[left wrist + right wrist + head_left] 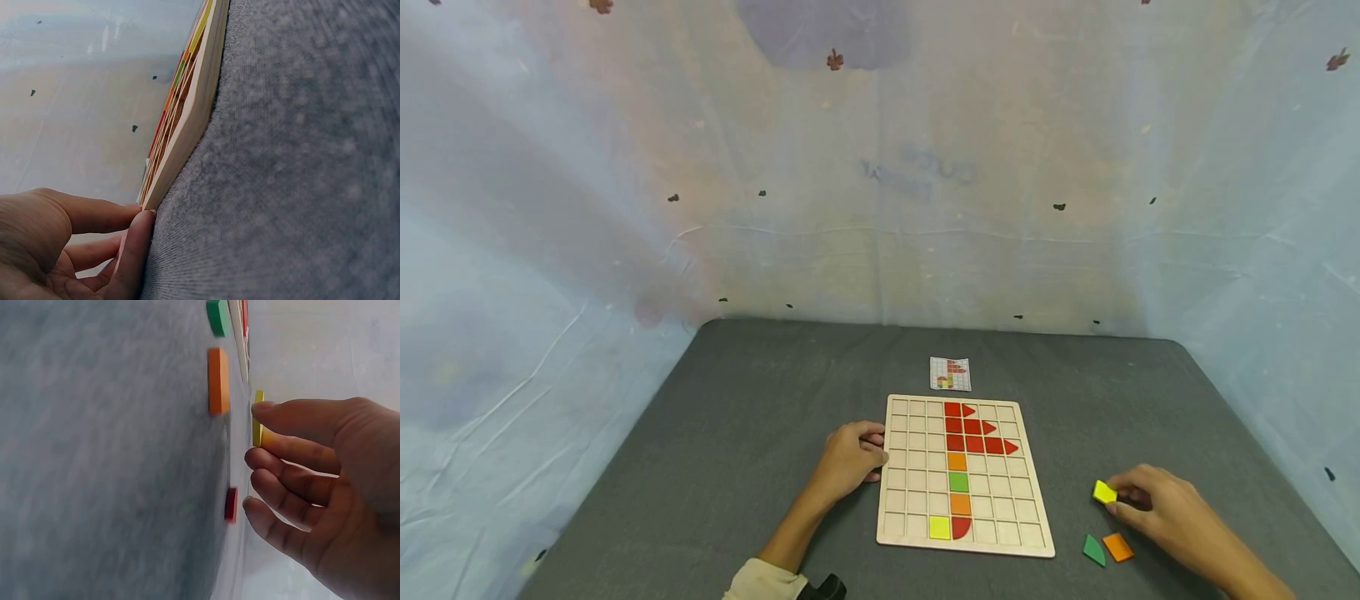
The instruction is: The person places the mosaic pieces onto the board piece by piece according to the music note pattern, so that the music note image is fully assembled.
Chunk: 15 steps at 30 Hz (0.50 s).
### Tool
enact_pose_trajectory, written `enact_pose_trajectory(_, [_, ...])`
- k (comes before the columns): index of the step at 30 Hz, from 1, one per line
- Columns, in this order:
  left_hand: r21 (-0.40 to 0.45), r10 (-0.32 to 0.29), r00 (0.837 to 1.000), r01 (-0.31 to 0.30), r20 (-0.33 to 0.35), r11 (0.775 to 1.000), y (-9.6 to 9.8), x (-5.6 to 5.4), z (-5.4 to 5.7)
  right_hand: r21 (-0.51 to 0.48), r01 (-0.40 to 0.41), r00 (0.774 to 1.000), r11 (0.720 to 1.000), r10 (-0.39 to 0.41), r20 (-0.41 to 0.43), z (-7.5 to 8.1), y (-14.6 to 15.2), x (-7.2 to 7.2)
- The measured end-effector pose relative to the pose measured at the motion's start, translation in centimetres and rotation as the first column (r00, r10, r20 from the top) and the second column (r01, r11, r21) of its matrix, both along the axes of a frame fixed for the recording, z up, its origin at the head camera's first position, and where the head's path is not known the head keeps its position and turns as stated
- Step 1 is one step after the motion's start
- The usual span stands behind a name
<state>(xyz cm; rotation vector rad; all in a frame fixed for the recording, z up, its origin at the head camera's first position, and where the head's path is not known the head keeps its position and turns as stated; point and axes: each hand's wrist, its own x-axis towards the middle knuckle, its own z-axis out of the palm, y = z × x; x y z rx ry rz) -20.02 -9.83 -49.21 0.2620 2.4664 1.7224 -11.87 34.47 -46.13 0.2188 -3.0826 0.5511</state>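
Note:
A yellow square tile (1104,492) is pinched between thumb and fingers of my right hand (1172,512), held above the cloth right of the board. In the right wrist view this tile (257,419) appears edge-on under the thumb tip. My left hand (845,460) grips the left edge of the wooden grid board (917,479), as the left wrist view shows with thumb and finger at the board's rim (194,112). Set in the grid are red squares and triangles (973,427), orange squares (957,462), a green square (958,482), a yellow square (939,527) and a red quarter-round (960,527).
A green quarter-round tile (1094,550) and an orange square tile (1118,547) lie near my right hand. The right wrist view also has a red tile (231,505) on the grey cloth (775,400). Behind the board lies a printed pattern card (950,374).

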Motion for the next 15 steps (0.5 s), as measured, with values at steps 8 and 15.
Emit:
enact_pose_trajectory(8, [0.001, 0.005, 1.000, -0.005, 0.002, 1.000, 0.0, 0.0, 0.1, -0.055, -0.107, 0.991, 0.993, 0.102, -0.086, 0.3, -2.4, -0.7])
enact_pose_trajectory(15, [0.002, 0.003, 1.000, -0.003, -0.001, 1.000, 0.0, 0.1, 0.1, -0.101, -0.171, 0.985, 0.980, 0.170, -0.019, 1.2, -5.3, -1.8])
